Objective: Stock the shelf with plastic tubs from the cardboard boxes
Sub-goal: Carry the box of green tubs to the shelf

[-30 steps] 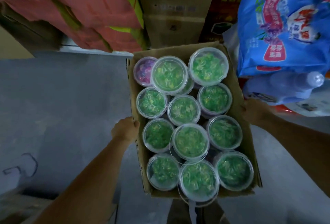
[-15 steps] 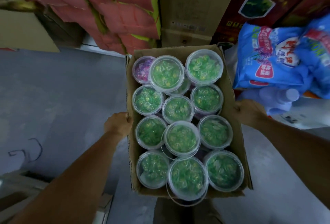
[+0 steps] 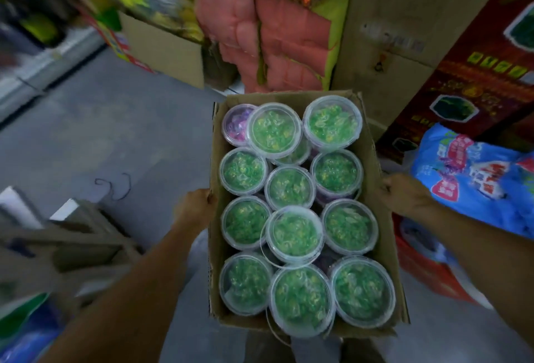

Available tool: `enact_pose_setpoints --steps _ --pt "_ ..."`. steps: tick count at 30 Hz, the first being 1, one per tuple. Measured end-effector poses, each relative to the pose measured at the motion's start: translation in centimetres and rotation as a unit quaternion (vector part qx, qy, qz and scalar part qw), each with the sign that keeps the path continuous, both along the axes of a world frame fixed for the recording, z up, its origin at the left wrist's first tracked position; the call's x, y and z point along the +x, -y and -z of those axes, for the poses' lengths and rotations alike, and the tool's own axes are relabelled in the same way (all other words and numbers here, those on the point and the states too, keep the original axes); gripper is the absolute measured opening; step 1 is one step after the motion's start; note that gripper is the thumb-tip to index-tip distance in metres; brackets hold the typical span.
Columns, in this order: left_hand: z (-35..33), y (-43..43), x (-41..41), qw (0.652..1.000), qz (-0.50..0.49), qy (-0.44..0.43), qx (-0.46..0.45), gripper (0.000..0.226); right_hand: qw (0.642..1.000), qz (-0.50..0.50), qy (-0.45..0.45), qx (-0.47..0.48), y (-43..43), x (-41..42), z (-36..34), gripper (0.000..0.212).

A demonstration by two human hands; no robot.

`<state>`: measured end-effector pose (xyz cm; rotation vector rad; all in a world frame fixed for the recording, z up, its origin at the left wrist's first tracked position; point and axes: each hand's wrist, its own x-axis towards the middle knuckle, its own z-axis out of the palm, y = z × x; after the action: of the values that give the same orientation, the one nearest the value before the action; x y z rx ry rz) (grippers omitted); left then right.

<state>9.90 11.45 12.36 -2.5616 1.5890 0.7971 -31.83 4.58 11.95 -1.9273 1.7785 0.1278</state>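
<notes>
Plastic tubs [image 3: 293, 235] with clear lids and green contents filled an open cardboard box [image 3: 372, 142] in the centre of the frame, packed in rows, some sitting on lower ones. One purple-filled tub [image 3: 235, 122] sat in the box's upper-left corner. The left hand [image 3: 193, 210] gripped the box's left wall, thumb at the rim, its other fingers hidden behind the cardboard. The right hand [image 3: 404, 195] clamped the right wall, fingers curled at the edge. Below the box lay a grey floor [image 3: 115, 131]. Pink packages [image 3: 289, 44] showed at upper centre, a dark red carton [image 3: 476, 88] at upper right, and a blue bag [image 3: 474, 177] at right, just beside the right hand.
</notes>
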Motion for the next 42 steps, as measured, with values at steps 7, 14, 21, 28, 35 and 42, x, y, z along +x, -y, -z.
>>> enact_pose_setpoints --steps 7,14,21,28,35,42 --pt "-4.4 -11.1 -4.1 0.991 -0.103 0.070 -0.055 0.036 0.988 -0.148 0.011 -0.046 -0.3 -0.5 -4.9 0.044" --pt "-8.3 -24.1 -8.0 0.962 -0.250 0.084 -0.066 0.036 0.952 -0.302 0.016 -0.054 -1.8 2.9 -9.6 0.045" --pt "-10.9 -37.4 -9.3 0.923 -0.364 0.111 -0.045 0.034 0.896 -0.440 -0.021 -0.054 -6.8 10.9 -12.4 0.043" --pt "-12.7 -51.3 -10.3 0.859 -0.498 0.118 0.001 0.033 0.831 -0.556 -0.007 -0.012 -15.9 21.8 -14.8 0.043" --pt "-13.5 -65.6 -9.1 0.795 -0.597 0.103 0.007 0.031 0.758 -0.652 0.018 -0.009 -28.7 34.5 -16.0 0.041" --pt "-14.3 -79.9 -5.0 0.730 -0.676 0.097 0.026 0.030 0.677 -0.735 0.038 0.001 -43.6 47.6 -15.7 0.043"
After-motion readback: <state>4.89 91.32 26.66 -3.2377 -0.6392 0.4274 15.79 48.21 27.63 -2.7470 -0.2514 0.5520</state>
